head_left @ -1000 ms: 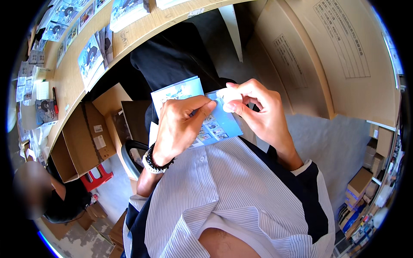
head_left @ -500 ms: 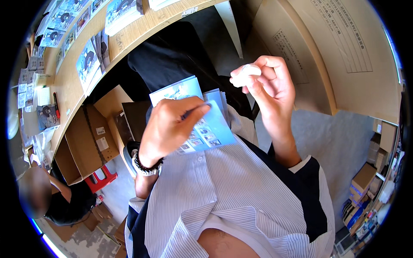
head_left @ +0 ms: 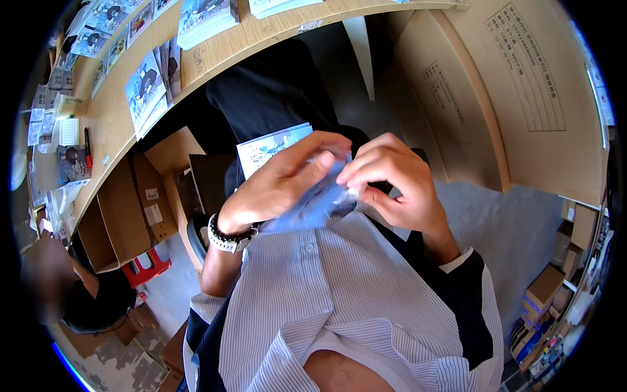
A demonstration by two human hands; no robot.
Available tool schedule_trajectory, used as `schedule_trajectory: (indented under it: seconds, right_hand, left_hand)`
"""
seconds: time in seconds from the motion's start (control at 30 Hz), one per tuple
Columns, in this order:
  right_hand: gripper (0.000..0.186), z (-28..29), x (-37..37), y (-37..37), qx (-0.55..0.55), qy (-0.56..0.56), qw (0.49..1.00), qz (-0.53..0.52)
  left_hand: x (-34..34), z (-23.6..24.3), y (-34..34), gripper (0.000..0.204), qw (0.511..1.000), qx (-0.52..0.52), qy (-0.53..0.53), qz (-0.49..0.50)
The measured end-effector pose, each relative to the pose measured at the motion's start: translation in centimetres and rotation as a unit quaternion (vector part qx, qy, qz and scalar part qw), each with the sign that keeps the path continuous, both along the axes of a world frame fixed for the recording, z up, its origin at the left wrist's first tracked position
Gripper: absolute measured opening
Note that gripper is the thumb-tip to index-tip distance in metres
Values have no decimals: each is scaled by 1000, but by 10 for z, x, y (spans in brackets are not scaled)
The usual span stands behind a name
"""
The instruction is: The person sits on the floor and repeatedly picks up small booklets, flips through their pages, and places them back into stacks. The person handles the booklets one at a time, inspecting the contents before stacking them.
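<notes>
My left hand (head_left: pixel 277 186) is closed around a few printed cards in front of my striped shirt. The upper card (head_left: pixel 262 149) shows a light-blue picture beyond my knuckles, and the lower, darker blue card (head_left: pixel 300 212) is smeared by motion. My right hand (head_left: pixel 398 186) meets the cards' right edge with its fingers pinched together. A bit of a small white piece (head_left: pixel 353 195) shows beneath those fingertips; most of it is hidden, and its kind cannot be made out.
A wooden desk (head_left: pixel 215 55) curves across the upper left, bearing stacks of printed cards (head_left: pixel 208 23). Below it stands an open cardboard box (head_left: pixel 140 202). Large cartons (head_left: pixel 522 85) fill the upper right. Another person (head_left: pixel 78 281) sits at the lower left, near a red stool (head_left: pixel 149 268).
My right hand has come down and left with the small white piece, up to the cards. The cards in my left hand have tilted and turned. The whole view has shifted slightly.
</notes>
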State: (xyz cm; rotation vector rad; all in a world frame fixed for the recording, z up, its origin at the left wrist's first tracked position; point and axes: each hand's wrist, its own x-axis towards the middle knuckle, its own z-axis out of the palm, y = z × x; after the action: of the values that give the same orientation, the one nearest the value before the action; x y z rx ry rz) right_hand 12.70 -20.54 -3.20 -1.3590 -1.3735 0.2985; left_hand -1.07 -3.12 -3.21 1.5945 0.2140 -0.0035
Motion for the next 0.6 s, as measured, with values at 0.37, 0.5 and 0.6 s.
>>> schedule_trajectory:
  seconds: [0.37,0.5,0.6]
  right_hand:
    - [16,-4,-11,0,-10,296,948,-121]
    - [22,5,5,2,32,199,968,-150]
    - [33,16,9,10,-18,87,988,-128]
  left_hand:
    - [-4,39,8,21,968,235,-4,83]
    - [-6,39,5,19,958,271,-38,91]
    - [-5,39,0,17,954,282,-50,92]
